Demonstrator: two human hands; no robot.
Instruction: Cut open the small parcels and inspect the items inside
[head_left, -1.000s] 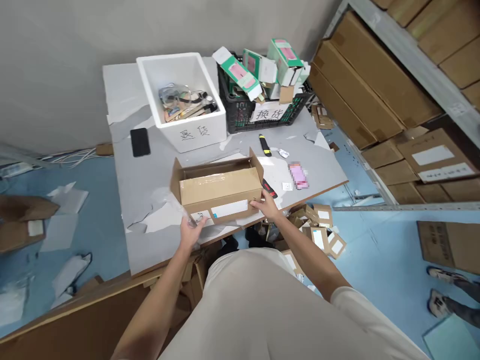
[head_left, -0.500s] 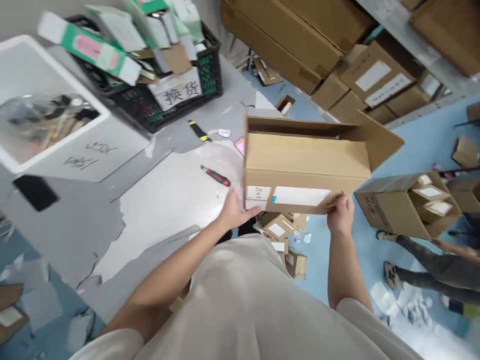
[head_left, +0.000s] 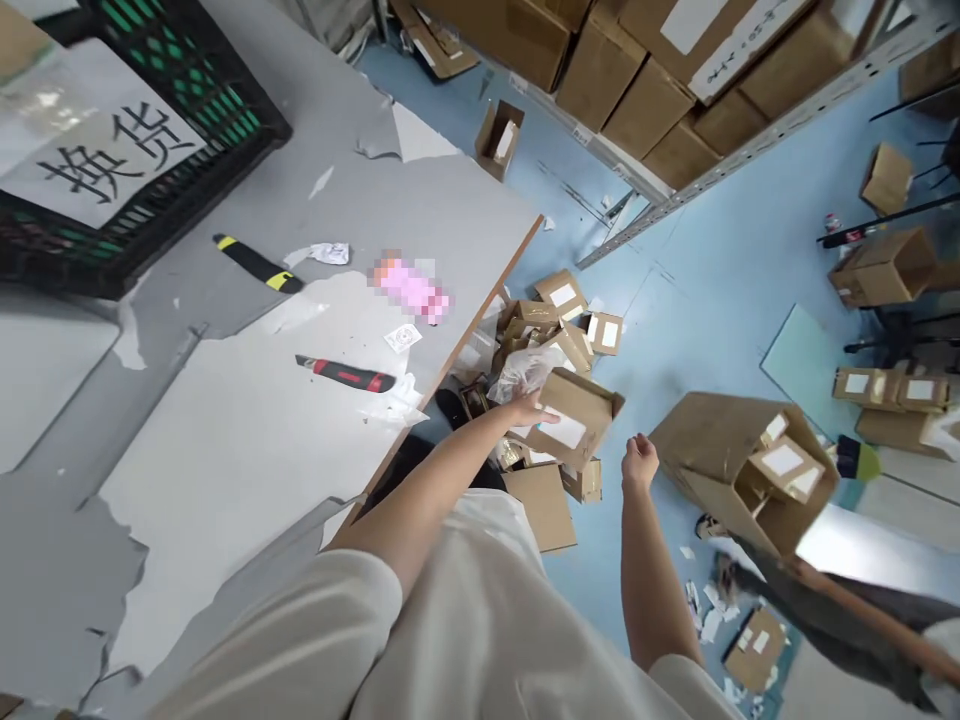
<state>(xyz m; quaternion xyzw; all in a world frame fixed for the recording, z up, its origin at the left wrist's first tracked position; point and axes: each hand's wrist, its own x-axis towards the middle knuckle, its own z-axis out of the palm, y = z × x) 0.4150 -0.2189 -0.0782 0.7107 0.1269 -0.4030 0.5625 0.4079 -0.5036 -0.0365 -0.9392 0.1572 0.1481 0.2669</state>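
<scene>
The cardboard box with a white label is over the pile of boxes on the floor, beside the table's edge. My left hand reaches over its left side with fingers stretched out, and no grip on it shows. Whether those fingers touch the cardboard I cannot tell. To the right of that box, my right hand is in the air with curled fingers and nothing visible in them. A red and black utility knife and a black and yellow cutter lie on the table.
The grey table has torn covering. A black crate with a paper sign stands on it. Shelving with cartons is at the back. At right, a person's leg is beside a large carton holding smaller boxes.
The box has left the right hand and gone down towards the floor pile. Both hands have moved lower, and the view has turned to show more floor.
</scene>
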